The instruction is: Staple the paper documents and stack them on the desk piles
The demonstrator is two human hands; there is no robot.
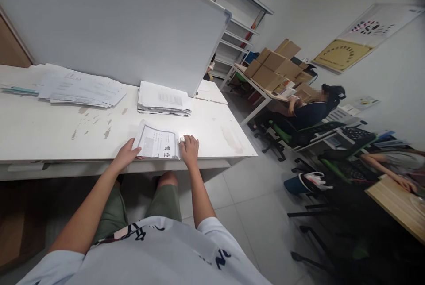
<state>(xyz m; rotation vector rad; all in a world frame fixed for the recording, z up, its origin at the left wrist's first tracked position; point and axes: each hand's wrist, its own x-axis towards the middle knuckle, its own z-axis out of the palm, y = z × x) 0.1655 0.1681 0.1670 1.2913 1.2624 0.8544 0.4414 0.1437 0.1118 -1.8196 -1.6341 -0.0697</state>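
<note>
One left hand (126,155): pinching paper (155,142) by its left edge; could slip if loosened.
One right hand (190,149): fingers curled over small object (181,140); cannot tell whether gripping.
Paper: between both hands' fingers; could crease if tugged.

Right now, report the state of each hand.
Left hand: closed on the paper's left edge.
Right hand: fingers at a small object beside the paper; grip cannot be told.
</note>
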